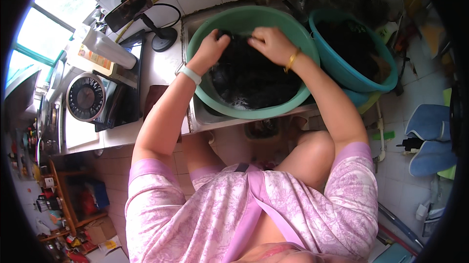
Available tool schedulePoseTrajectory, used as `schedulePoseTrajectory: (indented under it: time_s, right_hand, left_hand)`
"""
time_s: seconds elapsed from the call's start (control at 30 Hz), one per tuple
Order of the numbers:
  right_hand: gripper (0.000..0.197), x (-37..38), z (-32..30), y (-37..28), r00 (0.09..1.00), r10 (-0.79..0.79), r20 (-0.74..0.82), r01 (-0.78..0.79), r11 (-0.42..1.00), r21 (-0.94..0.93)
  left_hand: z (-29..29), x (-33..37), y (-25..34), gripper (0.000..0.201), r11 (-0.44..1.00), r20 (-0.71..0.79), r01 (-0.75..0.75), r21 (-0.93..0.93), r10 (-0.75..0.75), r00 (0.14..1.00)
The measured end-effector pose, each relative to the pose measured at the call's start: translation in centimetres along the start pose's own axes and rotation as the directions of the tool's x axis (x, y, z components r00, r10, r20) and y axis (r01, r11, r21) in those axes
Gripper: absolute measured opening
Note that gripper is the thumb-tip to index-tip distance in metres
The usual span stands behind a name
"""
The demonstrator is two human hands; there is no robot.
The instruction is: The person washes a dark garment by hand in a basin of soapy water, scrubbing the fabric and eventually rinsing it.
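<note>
A large round green basin (205, 92) sits in the sink in front of me. Inside it lies a wet, shiny black mass (254, 79); whether it is fabric or hair I cannot tell. My left hand (213, 49) is closed on a dark bit of this mass over the basin's left side. Opposite it, my right hand (273, 44) grips the same mass near the far side, fingers curled. Between the two hands a stretch of the black material (238, 43) runs. The fingertips are partly hidden.
A blue basin (349, 79) with more dark material stands to the right. On the left counter are a phone on a stand (163, 38), a white bottle (110, 50) and a round black fan-like device (85, 96). Blue slippers (430, 122) hang far right.
</note>
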State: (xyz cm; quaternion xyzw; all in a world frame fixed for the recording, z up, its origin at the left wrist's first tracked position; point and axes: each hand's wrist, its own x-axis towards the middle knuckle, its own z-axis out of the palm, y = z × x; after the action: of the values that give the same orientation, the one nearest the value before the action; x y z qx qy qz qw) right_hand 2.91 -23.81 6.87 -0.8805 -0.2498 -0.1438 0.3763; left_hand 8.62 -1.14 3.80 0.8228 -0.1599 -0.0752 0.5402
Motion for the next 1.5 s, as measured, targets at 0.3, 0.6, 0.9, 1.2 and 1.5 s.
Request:
schedulePoseTrajectory:
  time_s: [0.3, 0.6, 0.9, 1.2, 1.5]
  right_hand:
    - [0.061, -6.5, -2.5, -4.4, 0.976, 0.188, 0.111, -0.124, 0.895, -0.43]
    - [0.131, -6.0, 2.4, 4.1, 0.577, 0.664, 0.475, -0.16, 0.662, -0.732]
    - [0.129, 1.4, 4.5, 10.5, 0.433, 0.631, 0.644, -0.159, 0.756, -0.635]
    - [0.089, -0.8, 3.8, 11.4, 0.758, 0.372, 0.535, -0.173, 0.907, -0.385]
    - [0.063, -1.1, 0.6, 3.4, 0.968, 0.227, 0.111, -0.084, 0.705, -0.704]
  left_hand:
    - [1.9, -7.4, 0.4, 0.113, 0.525, 0.375, -0.354, 0.774, 0.07, 0.924]
    - [7.4, -3.0, -1.9, 0.124, 0.448, 0.483, -0.331, 0.83, -0.28, 0.83]
    - [8.0, 4.0, -4.2, 0.104, 0.391, 0.596, -0.469, 0.792, -0.329, 0.733]
    - [6.4, 2.9, -4.5, 0.068, 0.617, 0.571, -0.384, 0.687, -0.131, 0.811]
    - [4.5, -0.7, 0.6, 0.059, 0.495, 0.181, -0.28, 0.822, 0.238, 0.954]
